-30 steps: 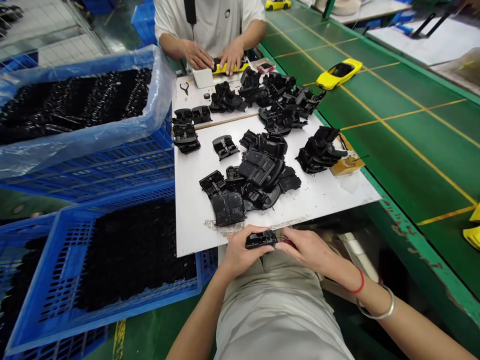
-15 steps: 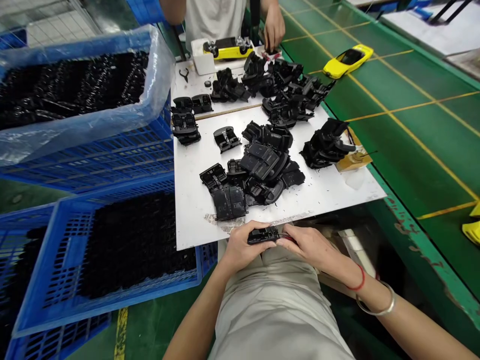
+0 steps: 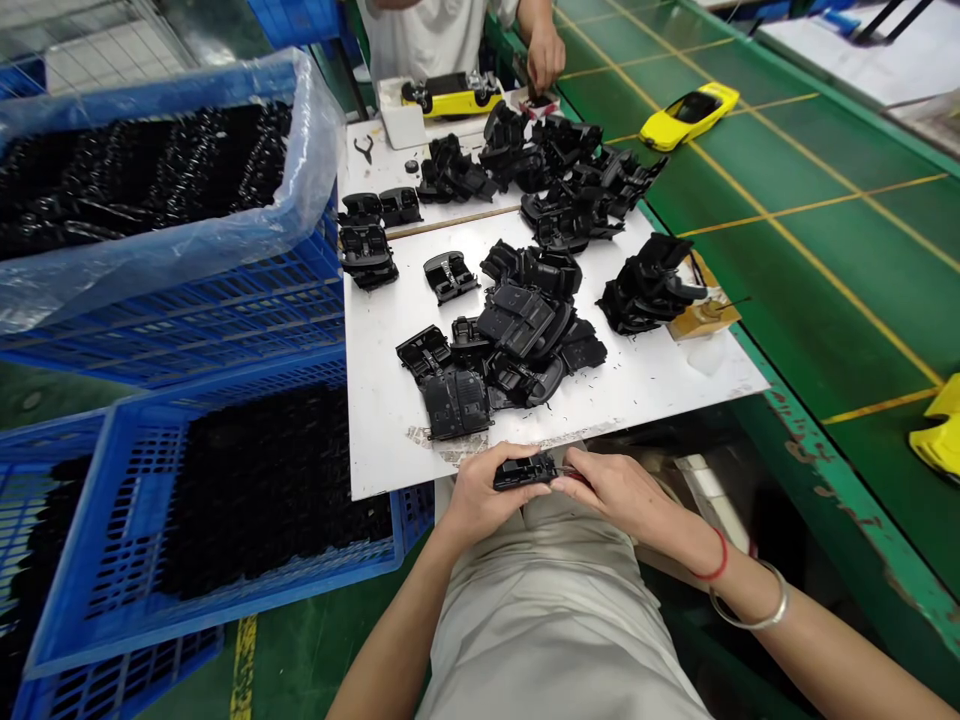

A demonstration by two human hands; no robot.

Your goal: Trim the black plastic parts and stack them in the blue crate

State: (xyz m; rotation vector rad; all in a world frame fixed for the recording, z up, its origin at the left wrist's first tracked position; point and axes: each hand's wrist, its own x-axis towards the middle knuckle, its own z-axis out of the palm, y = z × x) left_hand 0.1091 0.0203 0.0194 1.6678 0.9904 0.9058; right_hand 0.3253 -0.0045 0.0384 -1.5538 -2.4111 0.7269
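Over my lap, just off the front edge of the white table (image 3: 382,440), my left hand (image 3: 478,490) is closed on a black plastic toy-car interior (image 3: 523,470). My right hand (image 3: 611,485) pinches a small tool with a red handle (image 3: 576,474) at the right end of that part. Its working end is too small and covered to make out. Beyond my hands lies a pile of similar black interiors (image 3: 517,325), some with seats showing, others turned underside up. One single interior (image 3: 450,276) sits apart behind the pile.
Blue crates of black parts (image 3: 225,590) stand at my left, the upper one (image 3: 150,250) lined with plastic. A green belt (image 3: 795,260) on the right carries yellow toy cars (image 3: 688,116). Opposite, a co-worker's hand (image 3: 545,58) is near an upturned yellow car (image 3: 454,97). Cutting pliers (image 3: 364,149) lie there.
My hands keep the same hold, with hardly any movement. The yellow cars on the belt have shifted slightly, the near one further into view. The co-worker's body has moved a little.
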